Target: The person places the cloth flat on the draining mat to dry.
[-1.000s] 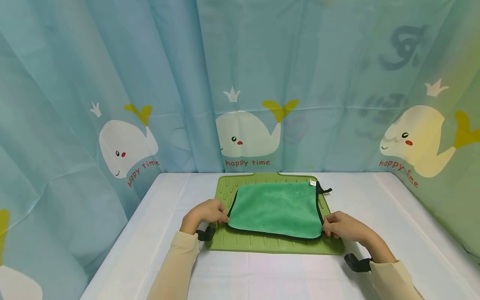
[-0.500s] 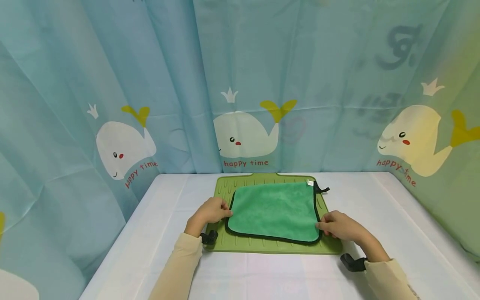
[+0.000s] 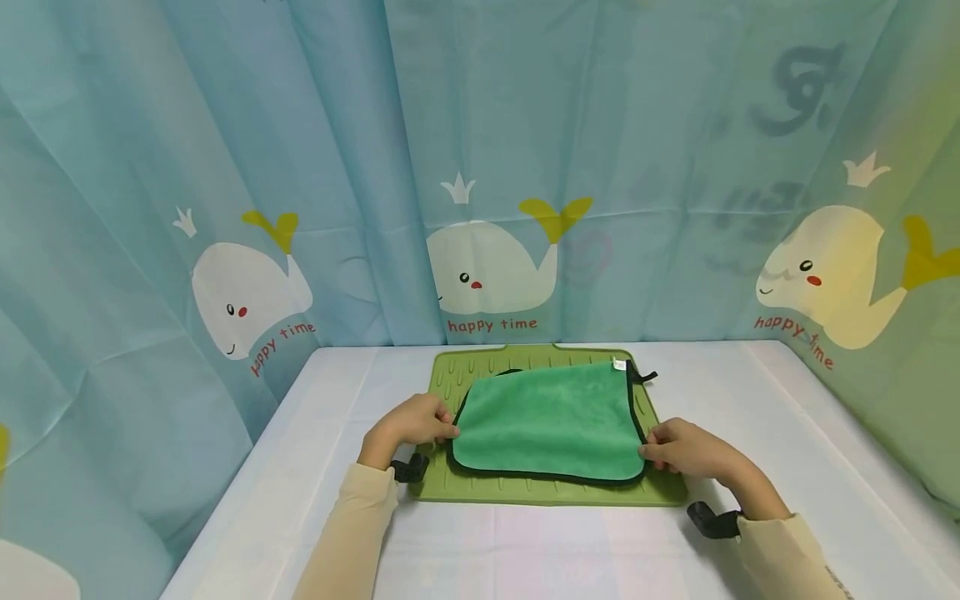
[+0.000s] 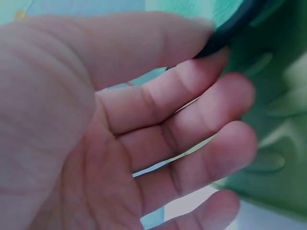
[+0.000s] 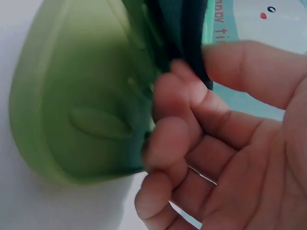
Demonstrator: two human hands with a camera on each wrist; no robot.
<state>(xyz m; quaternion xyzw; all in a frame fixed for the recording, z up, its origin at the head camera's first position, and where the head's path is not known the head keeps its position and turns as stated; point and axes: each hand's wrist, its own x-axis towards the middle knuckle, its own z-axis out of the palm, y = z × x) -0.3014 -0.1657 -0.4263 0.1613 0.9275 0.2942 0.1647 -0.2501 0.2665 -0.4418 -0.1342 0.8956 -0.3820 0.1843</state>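
Observation:
A green cloth [image 3: 551,421] with black edging lies spread over a ribbed green mat [image 3: 525,492]. My left hand [image 3: 418,419] pinches the cloth's left edge between thumb and forefinger. In the left wrist view, the black edging [image 4: 232,28] passes between those fingertips while the other fingers stay half bent below. At the cloth's right edge, my right hand [image 3: 692,450] pinches the black border, seen in the right wrist view as a dark edging [image 5: 194,43] by the thumb. A white tag [image 3: 619,364] and a black loop [image 3: 645,377] sit at the far right corner.
The mat lies on a white-covered table [image 3: 480,550] whose far edge meets a blue curtain [image 3: 645,167] printed with whales. Black wrist mounts [image 3: 411,468] stick out below both hands, just over the table and mat.
Both hands first shift slightly along the cloth's side edges. Now the cloth's far edge has come nearer on the left, and a strip of black edging shows behind it.

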